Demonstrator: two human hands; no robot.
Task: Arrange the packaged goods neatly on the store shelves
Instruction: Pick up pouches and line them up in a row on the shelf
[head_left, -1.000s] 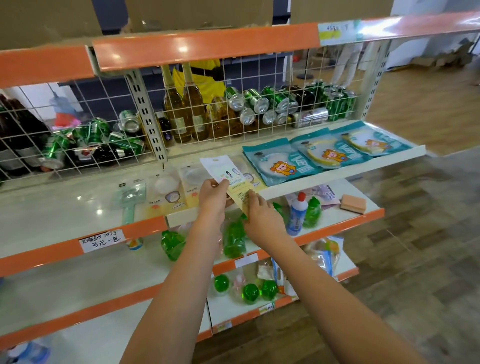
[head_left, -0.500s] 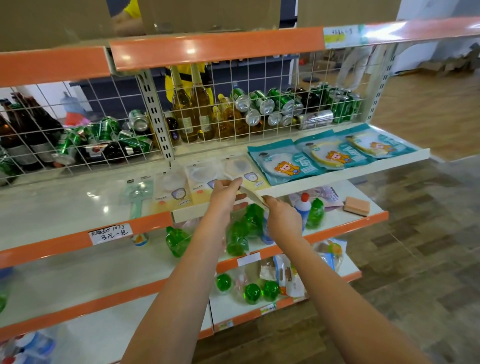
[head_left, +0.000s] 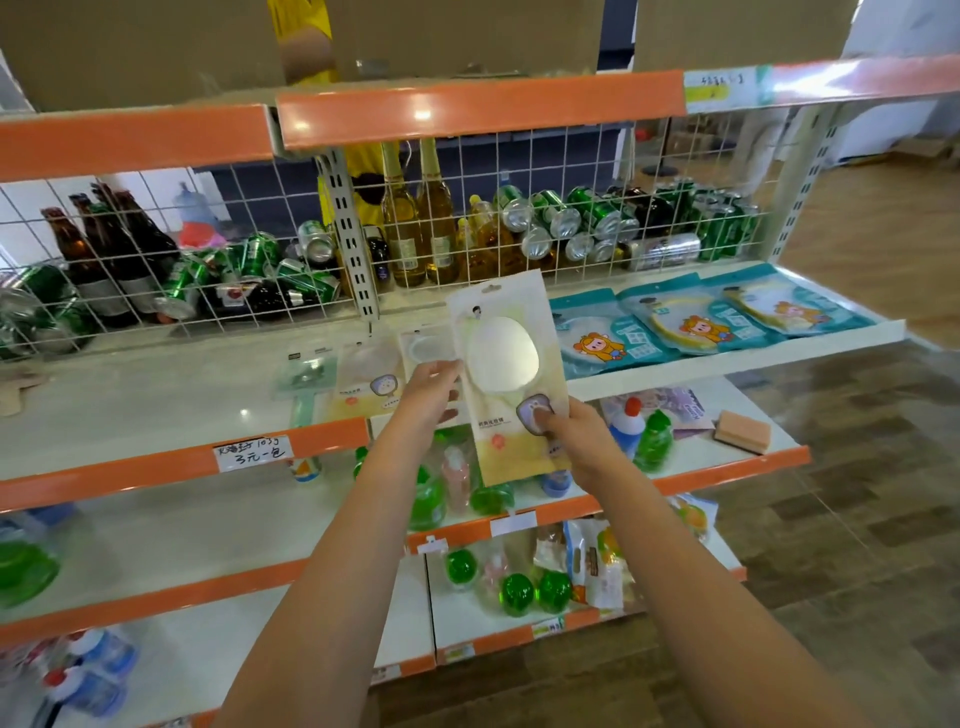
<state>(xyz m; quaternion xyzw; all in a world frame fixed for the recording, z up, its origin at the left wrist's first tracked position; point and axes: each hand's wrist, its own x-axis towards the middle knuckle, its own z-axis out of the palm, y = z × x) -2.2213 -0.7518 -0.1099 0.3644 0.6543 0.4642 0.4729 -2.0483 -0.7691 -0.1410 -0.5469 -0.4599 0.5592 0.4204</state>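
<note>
I hold a cream and yellow packet with a white oval mirror (head_left: 506, 364) upright in front of the shelf. My right hand (head_left: 574, 441) pinches its lower right side, thumb on the front. My left hand (head_left: 431, 392) grips its left edge. Behind it, similar cream packets (head_left: 366, 379) and a green-handled packet (head_left: 306, 376) lie flat on the white shelf (head_left: 156, 395). Three teal packets with a cartoon figure (head_left: 691, 325) lie in a row to the right.
A wire grid (head_left: 519, 208) backs the shelf, with bottles and green cans behind it. Lower shelves hold green bottles (head_left: 428, 499), a blue bottle (head_left: 626, 426), an orange sponge (head_left: 742, 431) and snack bags. An orange-edged shelf (head_left: 467, 111) hangs overhead.
Half a second ago both hands were low at the shelf edge with the packet nearly flat. Now the packet is raised upright, front facing me.
</note>
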